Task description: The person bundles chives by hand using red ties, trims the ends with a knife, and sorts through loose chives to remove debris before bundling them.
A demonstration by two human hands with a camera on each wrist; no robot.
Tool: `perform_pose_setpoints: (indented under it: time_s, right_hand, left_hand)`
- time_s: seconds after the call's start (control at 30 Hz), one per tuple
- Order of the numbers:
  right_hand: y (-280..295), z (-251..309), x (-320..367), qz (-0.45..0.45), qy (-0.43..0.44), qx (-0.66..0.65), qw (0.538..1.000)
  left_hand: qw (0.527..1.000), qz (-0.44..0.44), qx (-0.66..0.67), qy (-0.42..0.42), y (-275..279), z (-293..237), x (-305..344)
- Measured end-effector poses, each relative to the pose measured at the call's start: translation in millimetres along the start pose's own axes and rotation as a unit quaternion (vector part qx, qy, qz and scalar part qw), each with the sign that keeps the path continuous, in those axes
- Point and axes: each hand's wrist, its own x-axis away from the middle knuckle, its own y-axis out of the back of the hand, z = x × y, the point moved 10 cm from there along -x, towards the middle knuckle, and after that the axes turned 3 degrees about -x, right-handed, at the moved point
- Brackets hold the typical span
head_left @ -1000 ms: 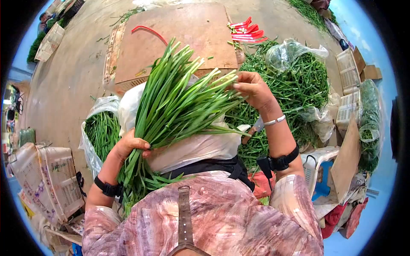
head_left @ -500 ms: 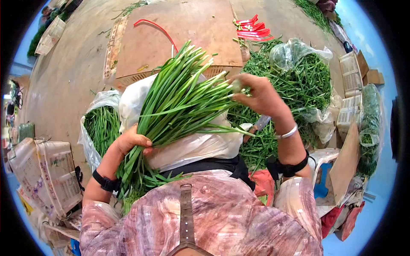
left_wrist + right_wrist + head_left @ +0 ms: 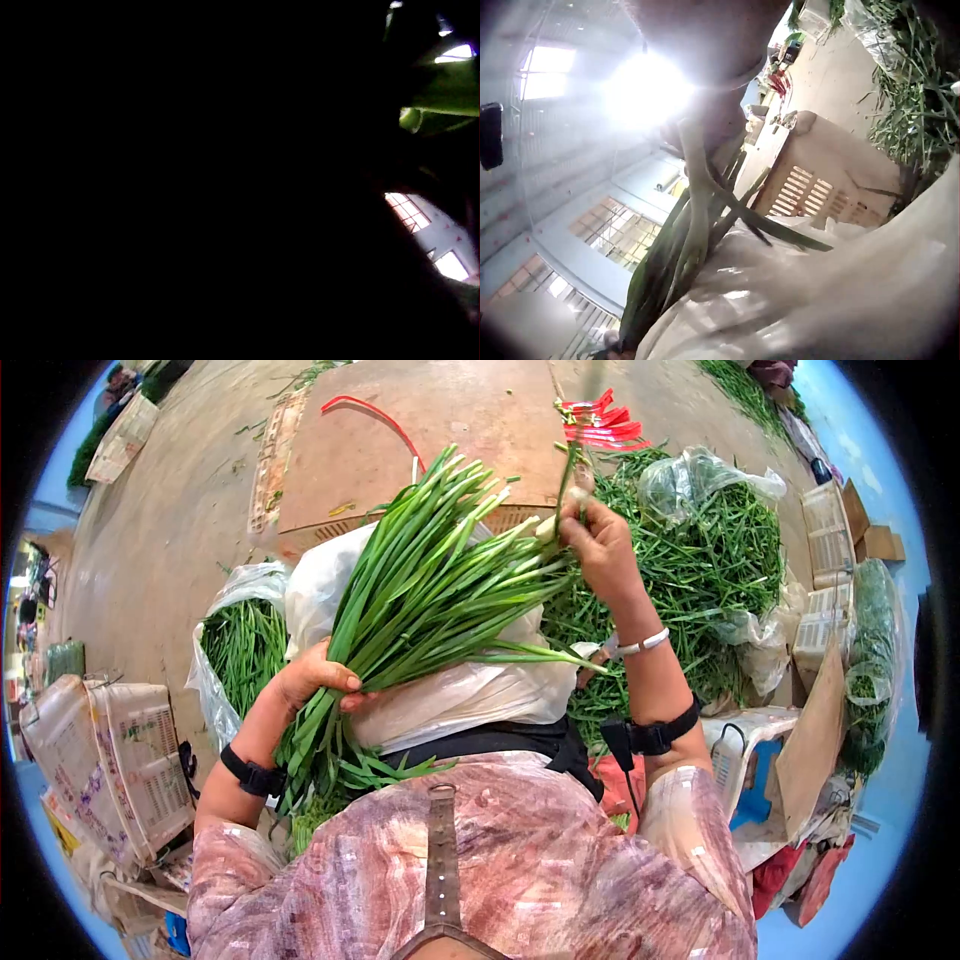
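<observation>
My left hand (image 3: 315,675) grips a thick bunch of garlic chives (image 3: 430,585) near its leafy end, thumb across the leaves. Pale stem ends fan out up and to the right, over white plastic (image 3: 450,705) spread on the lap. Beside those ends, my right hand (image 3: 605,550) pinches a thin dark green stalk (image 3: 566,485) that stands up from the fingertips, its top blurred. Pale and green stalks (image 3: 697,195) hang by the right hand in the right wrist view. The left wrist view is mostly black, with a bit of green leaf (image 3: 446,90) at its edge.
A brown board (image 3: 440,420) on a crate lies ahead, with a red strip (image 3: 375,418) on it and red ties (image 3: 605,425) at its corner. Loose greens (image 3: 690,570) heap up on the right. A plastic bag of greens (image 3: 240,650) stands left. Crates (image 3: 120,770) sit lower left.
My right hand moved off the bunch's pale ends, turned, and came back beside them, now with a dark stalk raised in its fingers. The left hand keeps its grip on the bunch.
</observation>
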Motion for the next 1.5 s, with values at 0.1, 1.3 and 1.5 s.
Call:
perform_pose_setpoints:
  time_s: [0.1, 1.3, 1.5]
  right_hand:
    - [37, -19, -2, -0.091, -0.058, -0.243, 0.964]
    - [2, -45, 19, -0.016, -0.209, -0.331, 0.920]
    - [-10, -23, 19, 0.097, -0.180, -0.417, 0.886]
  left_hand:
    - [1.000, 0.021, 0.007, -0.003, -8, -2, -2]
    - [0.945, 0.032, 0.325, -0.003, -32, 17, 9]
    - [0.962, 0.053, 0.269, -0.017, -27, 19, 7]
